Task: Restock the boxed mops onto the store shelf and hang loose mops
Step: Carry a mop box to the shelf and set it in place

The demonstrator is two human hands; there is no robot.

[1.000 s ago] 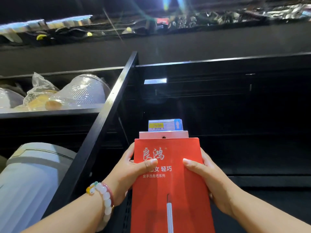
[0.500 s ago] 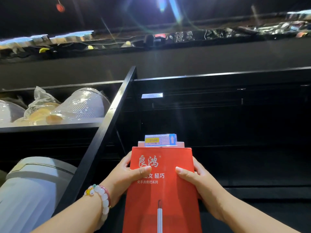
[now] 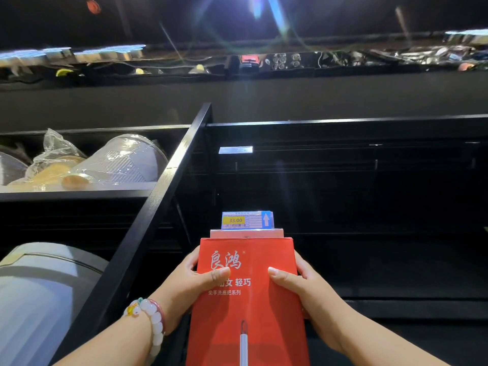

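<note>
A tall red mop box with white Chinese lettering and a mop handle picture stands upright at the bottom centre. My left hand grips its left edge with the thumb across the front. My right hand grips its right edge, thumb also on the front. Just behind the red box the pale top of another box shows. A blue price tag reading 33.00 sits above it on the black shelf.
A black upright post slants on the left. Beyond it, wrapped clear domed lids lie on an upper shelf and a pale grey bin stands below. A small label hangs on the dark back rail. Shelving to the right is dark.
The view has tilted upward, so the box and both hands sit lower in the frame. Both hands keep the same grip on the red box.
</note>
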